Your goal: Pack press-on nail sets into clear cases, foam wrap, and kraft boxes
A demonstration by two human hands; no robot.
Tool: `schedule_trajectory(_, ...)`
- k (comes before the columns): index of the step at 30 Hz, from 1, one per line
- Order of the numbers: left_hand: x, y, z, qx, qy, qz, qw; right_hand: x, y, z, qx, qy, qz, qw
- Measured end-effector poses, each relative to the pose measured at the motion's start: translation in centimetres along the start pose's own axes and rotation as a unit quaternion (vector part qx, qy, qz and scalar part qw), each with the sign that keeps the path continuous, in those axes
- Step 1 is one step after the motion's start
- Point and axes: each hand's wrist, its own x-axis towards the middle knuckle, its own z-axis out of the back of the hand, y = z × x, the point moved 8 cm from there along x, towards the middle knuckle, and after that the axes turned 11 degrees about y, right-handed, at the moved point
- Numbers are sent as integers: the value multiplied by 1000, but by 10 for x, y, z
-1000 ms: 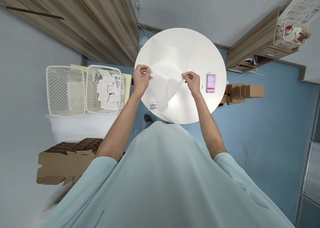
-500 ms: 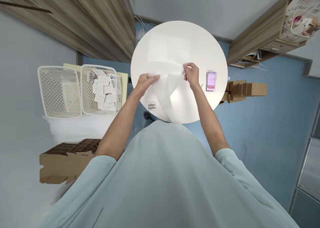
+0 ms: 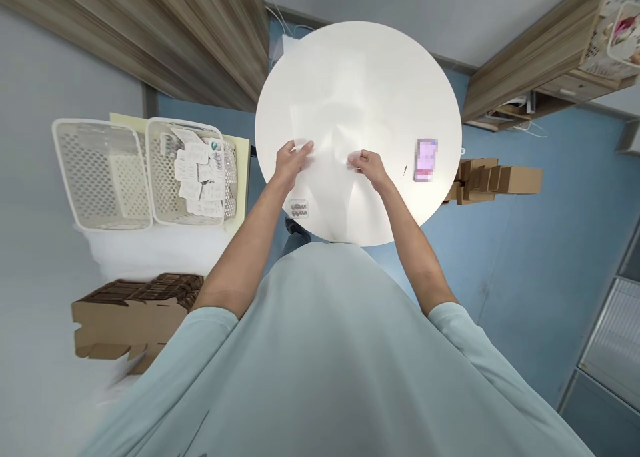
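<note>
A thin white translucent sheet (image 3: pixel 327 167) hangs and drapes between my hands above the round white table (image 3: pixel 400 77). Its lower part narrows toward the table's near edge. My left hand (image 3: pixel 293 161) pinches it on the left, thumb against the fingers. On the right side, my right hand (image 3: pixel 369 165) is closed on it with the fingertips together. The sheet's outline is hard to tell from the white tabletop. A small clear pack of round items (image 3: pixel 299 209) lies near the table's front left edge, just below my left hand.
A blurred-out phone-like object (image 3: pixel 425 160) lies on the table's right. White perforated baskets (image 3: pixel 103 177) stand at left, one with printed white packets (image 3: pixel 195 177). Flattened cardboard boxes (image 3: pixel 125 323) lie below them. Brown boxes (image 3: pixel 515 180) stand right of the table, near a wooden cabinet (image 3: pixel 540 63).
My right hand has moved left and slightly down, nearer my left hand. The sheet's folded-over flap has opened out and lies flatter. The view has shifted a little.
</note>
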Motion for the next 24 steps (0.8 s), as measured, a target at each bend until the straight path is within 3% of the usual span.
schedule_trajectory(5, -27, 53, -26, 18, 94, 121, 988, 16, -9, 34, -1, -92, -6, 996)
schedule_trajectory(11, -39, 88, -18, 66, -3, 152, 986, 27, -28, 66, 20, -156, -14, 987)
schedule_trajectory(18, -20, 96, -22, 32, -39, 139, 989, 3, -93, 33, -2, -85, -68, 994)
schedule_trajectory(24, -7, 105, -14, 84, -50, 140, 985, -33, -145, 19, -80, -123, -137, 980)
